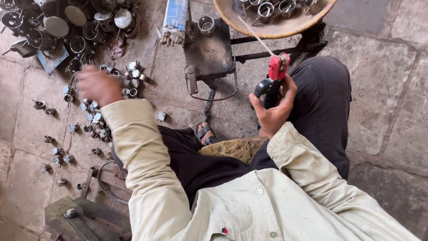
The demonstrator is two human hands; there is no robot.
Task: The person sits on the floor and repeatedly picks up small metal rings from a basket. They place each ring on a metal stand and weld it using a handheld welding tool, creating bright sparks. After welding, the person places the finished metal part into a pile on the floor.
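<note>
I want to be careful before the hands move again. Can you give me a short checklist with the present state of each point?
1. Right hand grips the red-headed welding holder with black handle firmly: ok.
2. Thin pale rod sits in the holder: ok.
3. Left hand has a small grey metal fitting in its grasp: cannot tell, the hand is blurred.
4. Sandalled foot is apart from the rod tip: ok.
5. Dark metal work block carries a short metal ring: ok.

Was a floor-level metal workshop: stone slab floor (379,67), small metal fittings (93,120) scattered left, welding electrode holder (274,80), steel work block (209,51) far centre.
</note>
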